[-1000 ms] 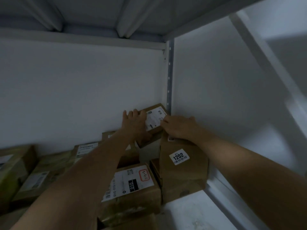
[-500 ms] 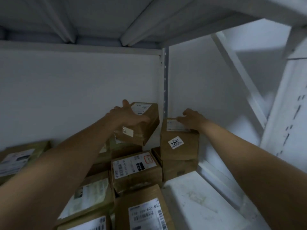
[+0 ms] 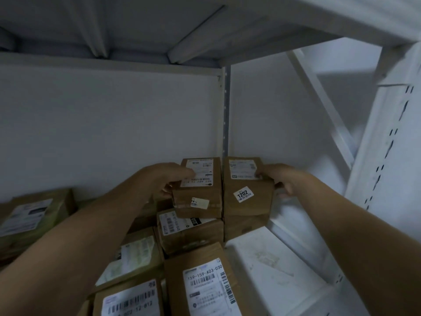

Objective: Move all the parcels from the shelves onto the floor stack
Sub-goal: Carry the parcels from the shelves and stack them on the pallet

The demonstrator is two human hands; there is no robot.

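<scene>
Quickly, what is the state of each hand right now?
Left hand: grips the parcel with the cream sticker.
Right hand: grips the 1202 parcel.

The bottom edge cuts off the nearest parcel [image 3: 205, 286] (its small print is unreadable).

You face a white shelf [image 3: 275, 267] carrying brown labelled parcels [image 3: 205, 286], packed across its left and middle. Its right front patch looks scuffed.
</scene>
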